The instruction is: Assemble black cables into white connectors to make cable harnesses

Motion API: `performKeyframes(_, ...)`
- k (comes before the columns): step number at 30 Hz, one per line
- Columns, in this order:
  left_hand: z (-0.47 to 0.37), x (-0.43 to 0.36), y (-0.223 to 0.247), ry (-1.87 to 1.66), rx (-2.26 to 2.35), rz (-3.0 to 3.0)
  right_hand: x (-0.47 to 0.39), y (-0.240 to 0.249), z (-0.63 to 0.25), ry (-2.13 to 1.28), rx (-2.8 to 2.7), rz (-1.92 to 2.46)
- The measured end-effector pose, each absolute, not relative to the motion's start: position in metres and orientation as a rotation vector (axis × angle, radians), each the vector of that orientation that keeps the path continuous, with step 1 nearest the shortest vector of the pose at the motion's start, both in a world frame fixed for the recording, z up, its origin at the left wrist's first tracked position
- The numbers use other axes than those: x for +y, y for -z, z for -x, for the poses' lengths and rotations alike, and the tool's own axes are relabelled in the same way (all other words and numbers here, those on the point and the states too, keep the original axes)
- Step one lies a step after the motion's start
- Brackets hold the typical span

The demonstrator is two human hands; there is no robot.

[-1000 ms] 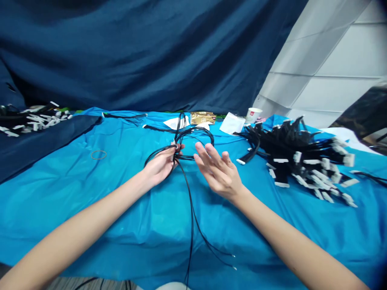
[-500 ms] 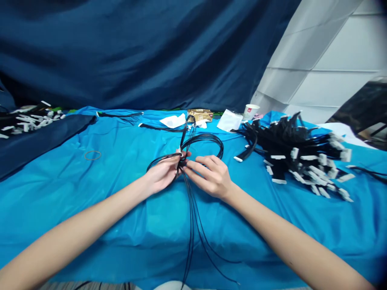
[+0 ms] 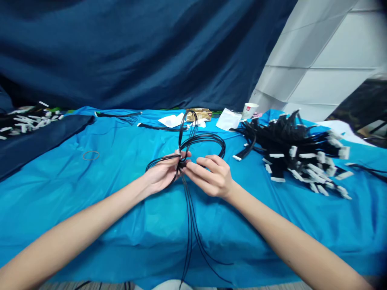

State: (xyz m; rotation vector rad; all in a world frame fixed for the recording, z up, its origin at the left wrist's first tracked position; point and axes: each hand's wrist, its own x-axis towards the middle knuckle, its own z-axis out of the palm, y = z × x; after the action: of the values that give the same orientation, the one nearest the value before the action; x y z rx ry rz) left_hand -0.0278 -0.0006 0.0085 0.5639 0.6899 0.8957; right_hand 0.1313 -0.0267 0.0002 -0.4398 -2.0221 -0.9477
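A bundle of thin black wires [image 3: 208, 137] is held up over the middle of the blue-covered table, looped to the left, right and top. Loose wire ends hang down toward the table's front edge. My left hand [image 3: 161, 175] is closed around the middle of the bundle, close to a small white connector [image 3: 177, 153]. From the right, my right hand [image 3: 211, 175] pinches at the same crossing point with thumb and forefinger, its other fingers curled. Exactly which strands lie between those fingertips is hidden.
A heap of black cables with white connectors [image 3: 308, 157] lies on the right, another pile [image 3: 33, 119] at far left. A thin ring [image 3: 91, 155] rests on the blue cover [image 3: 105, 209]. Farther back stand a paper cup [image 3: 249, 110], a white packet [image 3: 229, 119] and a brown packet [image 3: 198, 114].
The top loop has shifted slightly left and up, and the hanging ends have swung a little left. Both hands stay at the same point on the bundle.
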Motion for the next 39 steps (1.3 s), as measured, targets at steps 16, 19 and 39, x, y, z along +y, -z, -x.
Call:
performKeyframes(16,0.0262,-0.0032,-0.0087,-0.861,0.675,-0.554,-0.0265,0.0006,-0.1301,1.002,-1.978,0.448)
performKeyframes(19,0.0263,-0.0025,-0.0087,-0.864,0.660,-0.567,-0.0257,0.0011,-0.1295,0.986,-1.981,0.460)
performKeyframes(39,0.0287,-0.0004,-0.0092,-0.871,0.674,-0.600,-0.0265,0.0081,-0.1239,0.738,-1.992,0.647)
